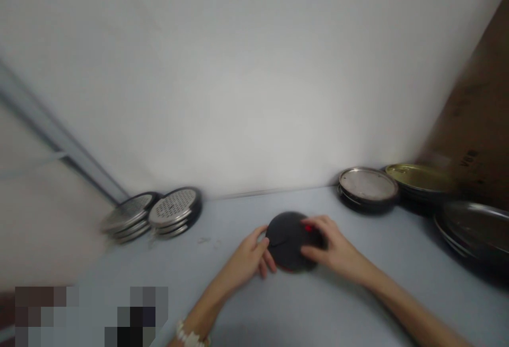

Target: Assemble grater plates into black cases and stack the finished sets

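A round black disc [287, 249] is between my two hands, low over the light tabletop. A curved dark line crosses its face at the left. My left hand [254, 254] grips its left rim, thumb at the edge and other fingers lower down. My right hand [328, 246] is curled over the right side, thumb and fingertips apart on the dark surface. By the right fingertips shows a small bright red spot [308, 227]; whether it is a light or a part, I cannot tell. The view is slightly blurred.
Two stacks of perforated metal discs [175, 208] [129, 214] stand at the back left. At the right are stacked round metal pieces [368, 184], a yellowish one [419, 177] and a dark one [477, 225]. Behind them rises a brown cardboard box [473, 108]. A white wall [254, 82] closes the back.
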Demonstrator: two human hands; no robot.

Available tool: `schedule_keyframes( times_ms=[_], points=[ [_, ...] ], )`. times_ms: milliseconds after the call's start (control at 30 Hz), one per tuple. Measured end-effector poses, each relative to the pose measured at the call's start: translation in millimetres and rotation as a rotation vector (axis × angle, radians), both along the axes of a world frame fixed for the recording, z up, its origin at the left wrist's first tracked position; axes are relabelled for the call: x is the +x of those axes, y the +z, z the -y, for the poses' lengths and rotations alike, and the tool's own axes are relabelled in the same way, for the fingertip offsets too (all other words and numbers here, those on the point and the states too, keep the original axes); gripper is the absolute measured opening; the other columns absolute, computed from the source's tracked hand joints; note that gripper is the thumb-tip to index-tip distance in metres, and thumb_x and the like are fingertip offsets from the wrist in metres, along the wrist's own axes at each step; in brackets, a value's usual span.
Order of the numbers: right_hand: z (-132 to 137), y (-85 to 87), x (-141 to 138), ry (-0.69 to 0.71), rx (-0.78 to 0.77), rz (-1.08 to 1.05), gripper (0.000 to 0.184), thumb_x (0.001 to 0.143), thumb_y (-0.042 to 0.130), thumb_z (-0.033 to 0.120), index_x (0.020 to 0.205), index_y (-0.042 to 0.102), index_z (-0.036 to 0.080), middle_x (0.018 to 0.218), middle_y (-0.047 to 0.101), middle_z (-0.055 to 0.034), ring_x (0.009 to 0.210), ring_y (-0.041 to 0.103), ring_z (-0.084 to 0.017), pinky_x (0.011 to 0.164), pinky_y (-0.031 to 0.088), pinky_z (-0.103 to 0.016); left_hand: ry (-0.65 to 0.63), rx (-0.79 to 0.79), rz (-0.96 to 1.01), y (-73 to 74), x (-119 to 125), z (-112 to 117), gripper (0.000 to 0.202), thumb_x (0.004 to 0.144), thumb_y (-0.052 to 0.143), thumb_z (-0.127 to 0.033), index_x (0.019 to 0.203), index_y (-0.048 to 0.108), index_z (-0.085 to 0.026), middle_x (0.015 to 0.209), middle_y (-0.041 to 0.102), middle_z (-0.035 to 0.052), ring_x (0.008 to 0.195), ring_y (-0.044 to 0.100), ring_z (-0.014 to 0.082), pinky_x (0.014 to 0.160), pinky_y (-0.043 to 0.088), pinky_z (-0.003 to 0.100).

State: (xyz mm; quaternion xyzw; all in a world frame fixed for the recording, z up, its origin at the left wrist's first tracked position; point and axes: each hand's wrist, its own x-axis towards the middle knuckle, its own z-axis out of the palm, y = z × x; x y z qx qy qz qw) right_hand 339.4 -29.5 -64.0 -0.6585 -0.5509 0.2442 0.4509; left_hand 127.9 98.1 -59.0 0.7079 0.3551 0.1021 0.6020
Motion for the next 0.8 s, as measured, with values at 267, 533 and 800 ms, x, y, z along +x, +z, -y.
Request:
schedule_keyframes(
  times_ms=[267,533,800],
  points=[
    [7.2,-7.2,-11.7,0.072,-0.031,0.288,0.078,0.070,0.078,0.040,0.140,0.050,0.018,0.144,0.039,-0.0147,0.138,0.031,-0.033,0.117,0.031,-0.047,0.167,0.800,-0.437,33.5,-37.1,-27.3,0.031,0.093,0.044,-0.021,0.115,0.065,-0.016,0.087,0.073,0.0084,0.085,0.067,0.0225,0.081,0.045,0.033],
    [4.5,-5.0,15.3,0.110,0.087,0.312,0.065,0.077,0.062,0.018,0.139,0.046,0.022,0.144,0.041,-0.0128,0.136,0.040,-0.029,0.116,0.032,-0.048,0.230,0.839,-0.823,20.2,-109.2,-94.9,0.022,0.079,0.062,-0.012,0.099,0.069,-0.015,0.104,0.070,0.0110,0.100,0.063,0.0240,0.084,0.042,0.029],
    [-7.2,9.9,10.0,-0.094,0.283,0.284,0.027,0.093,0.049,0.026,0.119,0.057,0.022,0.119,0.057,-0.0102,0.115,0.055,-0.026,0.102,0.043,-0.044,0.170,0.727,-0.714,22.3,-100.3,-92.1,0.008,0.077,0.058,-0.015,0.074,0.066,-0.016,0.076,0.070,0.0035,0.075,0.063,0.0186,0.068,0.041,0.026]
  ],
)
